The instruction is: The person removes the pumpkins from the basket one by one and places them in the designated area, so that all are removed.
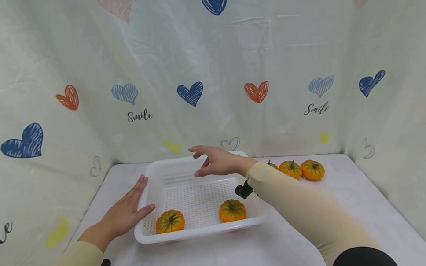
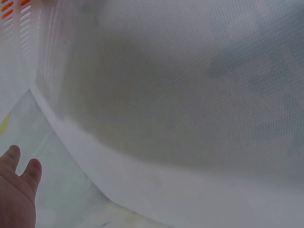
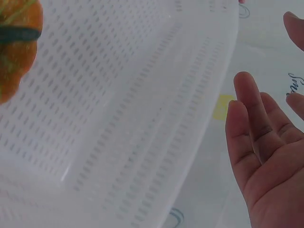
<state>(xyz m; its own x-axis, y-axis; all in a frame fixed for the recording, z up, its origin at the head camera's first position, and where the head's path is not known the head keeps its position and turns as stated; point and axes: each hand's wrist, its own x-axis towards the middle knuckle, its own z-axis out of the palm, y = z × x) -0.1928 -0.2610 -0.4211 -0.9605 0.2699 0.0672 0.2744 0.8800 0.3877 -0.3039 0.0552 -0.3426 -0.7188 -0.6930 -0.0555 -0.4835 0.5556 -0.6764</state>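
A white perforated plastic basket [image 1: 205,229] stands on the table with two small orange-green pumpkins inside. One pumpkin [image 1: 169,221] sits in the near left corner, the other pumpkin [image 1: 232,210] near the front right. My left hand [image 1: 128,210] lies along the basket's left rim, fingers straight and thumb spread. Over the far part of the basket hovers my right hand [image 1: 220,159], its fingers loosely bent and holding nothing. The right wrist view shows its palm and fingers [image 3: 259,128] apart from the basket's wall.
Beyond the right forearm are a pumpkin [image 1: 313,170], another pumpkin [image 1: 290,169] and a third, mostly hidden by the sleeve. A white cloth covers the table [image 1: 220,260]. A heart-printed curtain [image 1: 219,56] hangs behind and at both sides.
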